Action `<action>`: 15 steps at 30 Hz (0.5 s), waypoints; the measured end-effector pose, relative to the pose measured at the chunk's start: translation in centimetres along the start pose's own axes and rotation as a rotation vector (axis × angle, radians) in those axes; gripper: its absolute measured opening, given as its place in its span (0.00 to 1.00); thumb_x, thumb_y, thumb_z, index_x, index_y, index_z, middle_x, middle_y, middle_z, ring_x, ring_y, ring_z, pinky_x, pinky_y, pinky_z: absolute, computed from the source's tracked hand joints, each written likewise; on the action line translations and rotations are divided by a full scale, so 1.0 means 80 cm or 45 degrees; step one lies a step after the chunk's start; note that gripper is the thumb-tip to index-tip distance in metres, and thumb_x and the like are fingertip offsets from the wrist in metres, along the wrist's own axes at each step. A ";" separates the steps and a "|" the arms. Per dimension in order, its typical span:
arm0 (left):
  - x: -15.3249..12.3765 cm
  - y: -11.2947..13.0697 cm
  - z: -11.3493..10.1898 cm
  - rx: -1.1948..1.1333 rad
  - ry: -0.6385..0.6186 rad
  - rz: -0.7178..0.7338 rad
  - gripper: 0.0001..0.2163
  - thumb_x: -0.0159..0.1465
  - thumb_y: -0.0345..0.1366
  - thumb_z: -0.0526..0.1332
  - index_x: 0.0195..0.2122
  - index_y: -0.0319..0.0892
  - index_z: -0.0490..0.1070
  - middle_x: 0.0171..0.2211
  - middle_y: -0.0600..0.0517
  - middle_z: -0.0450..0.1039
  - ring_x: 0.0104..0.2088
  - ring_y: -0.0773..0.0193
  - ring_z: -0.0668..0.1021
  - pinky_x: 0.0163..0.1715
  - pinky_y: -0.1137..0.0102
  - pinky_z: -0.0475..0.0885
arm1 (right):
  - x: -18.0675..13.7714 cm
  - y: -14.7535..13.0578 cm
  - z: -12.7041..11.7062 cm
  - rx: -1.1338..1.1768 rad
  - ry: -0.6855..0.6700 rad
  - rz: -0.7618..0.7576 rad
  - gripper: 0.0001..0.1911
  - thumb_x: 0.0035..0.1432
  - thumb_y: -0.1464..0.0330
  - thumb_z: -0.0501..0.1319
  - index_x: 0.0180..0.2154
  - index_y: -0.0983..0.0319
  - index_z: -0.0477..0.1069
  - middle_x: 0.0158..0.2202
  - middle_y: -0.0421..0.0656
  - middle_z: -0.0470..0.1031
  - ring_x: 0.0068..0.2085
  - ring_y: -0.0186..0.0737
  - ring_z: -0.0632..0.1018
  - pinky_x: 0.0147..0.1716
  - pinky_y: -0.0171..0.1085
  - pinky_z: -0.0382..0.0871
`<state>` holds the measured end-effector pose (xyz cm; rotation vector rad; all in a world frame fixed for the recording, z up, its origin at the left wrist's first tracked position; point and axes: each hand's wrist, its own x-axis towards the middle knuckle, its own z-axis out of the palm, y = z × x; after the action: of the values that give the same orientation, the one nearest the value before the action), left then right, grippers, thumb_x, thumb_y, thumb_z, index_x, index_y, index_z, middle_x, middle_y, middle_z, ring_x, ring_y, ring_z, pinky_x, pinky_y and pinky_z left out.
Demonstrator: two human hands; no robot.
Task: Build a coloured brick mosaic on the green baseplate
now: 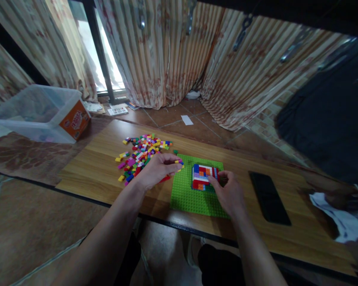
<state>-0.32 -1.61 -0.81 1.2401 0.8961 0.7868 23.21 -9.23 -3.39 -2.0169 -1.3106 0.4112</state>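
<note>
My left hand (pixel 159 169) pinches a few small toy bricks (pixel 179 163), yellow and blue among them, above the left edge of a green baseplate (pixel 185 200). A low rectangular brick build (pixel 200 178) in red, white, blue, orange and purple rests on the baseplate. My right hand (pixel 230 190) grips its right side, thumb over the top and fingers at the far right edge. Behind and left of my left hand lies a pile of loose toy bricks (pixel 143 151) in many colours, partly hidden by that hand.
A black phone (pixel 270 198) lies right of the baseplate on the wooden table (pixel 92 159). Crumpled white cloth or paper (pixel 335 216) sits at the right end. A clear plastic bin (pixel 44 115) with an orange label stands to the left, and striped curtains (pixel 167 55) hang behind.
</note>
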 end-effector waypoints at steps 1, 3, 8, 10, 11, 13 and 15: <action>0.000 -0.001 0.001 -0.004 -0.004 -0.003 0.12 0.53 0.39 0.68 0.34 0.37 0.75 0.23 0.55 0.69 0.23 0.73 0.68 0.25 0.74 0.63 | 0.000 0.000 0.001 0.015 -0.001 0.001 0.23 0.51 0.50 0.62 0.39 0.61 0.68 0.39 0.49 0.74 0.39 0.47 0.75 0.41 0.45 0.67; 0.001 -0.002 0.003 -0.016 -0.006 -0.011 0.13 0.53 0.39 0.68 0.36 0.37 0.75 0.24 0.55 0.69 0.23 0.73 0.68 0.25 0.75 0.62 | -0.001 -0.001 0.002 0.049 -0.007 0.003 0.22 0.51 0.50 0.62 0.39 0.61 0.67 0.38 0.48 0.75 0.38 0.46 0.75 0.40 0.45 0.67; 0.000 -0.002 0.013 -0.065 -0.034 -0.028 0.12 0.52 0.36 0.69 0.36 0.36 0.76 0.24 0.56 0.70 0.24 0.73 0.69 0.26 0.75 0.62 | -0.002 -0.002 0.004 0.104 -0.040 0.032 0.21 0.52 0.52 0.62 0.39 0.60 0.67 0.38 0.47 0.75 0.38 0.46 0.75 0.40 0.44 0.67; -0.001 -0.002 0.017 -0.072 -0.059 -0.031 0.12 0.52 0.35 0.69 0.36 0.36 0.76 0.25 0.55 0.71 0.25 0.72 0.69 0.27 0.74 0.63 | -0.001 -0.002 0.003 0.118 -0.040 0.035 0.21 0.51 0.52 0.62 0.39 0.60 0.67 0.37 0.47 0.75 0.38 0.46 0.75 0.40 0.44 0.67; -0.001 -0.002 0.018 -0.071 -0.072 -0.028 0.11 0.53 0.34 0.69 0.37 0.36 0.76 0.26 0.55 0.71 0.26 0.72 0.70 0.28 0.74 0.63 | -0.001 -0.001 0.003 0.126 -0.040 0.036 0.21 0.51 0.52 0.63 0.39 0.60 0.68 0.37 0.46 0.75 0.37 0.45 0.75 0.40 0.44 0.67; -0.002 -0.004 0.020 -0.070 -0.098 -0.013 0.11 0.53 0.34 0.68 0.37 0.36 0.76 0.28 0.54 0.72 0.27 0.71 0.70 0.29 0.74 0.64 | 0.002 0.001 0.000 0.137 -0.044 0.032 0.21 0.50 0.52 0.64 0.38 0.60 0.69 0.37 0.47 0.76 0.37 0.45 0.75 0.39 0.44 0.68; -0.002 -0.007 0.021 -0.075 -0.123 0.004 0.11 0.53 0.33 0.68 0.38 0.36 0.76 0.28 0.54 0.73 0.27 0.71 0.71 0.29 0.73 0.64 | 0.003 0.001 -0.003 0.142 -0.010 0.002 0.21 0.50 0.51 0.64 0.38 0.61 0.71 0.37 0.47 0.76 0.37 0.45 0.75 0.38 0.44 0.68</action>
<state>1.16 -2.56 -1.16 1.2178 0.7872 0.7444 23.53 -9.11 -3.25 -1.9259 -1.2631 0.4823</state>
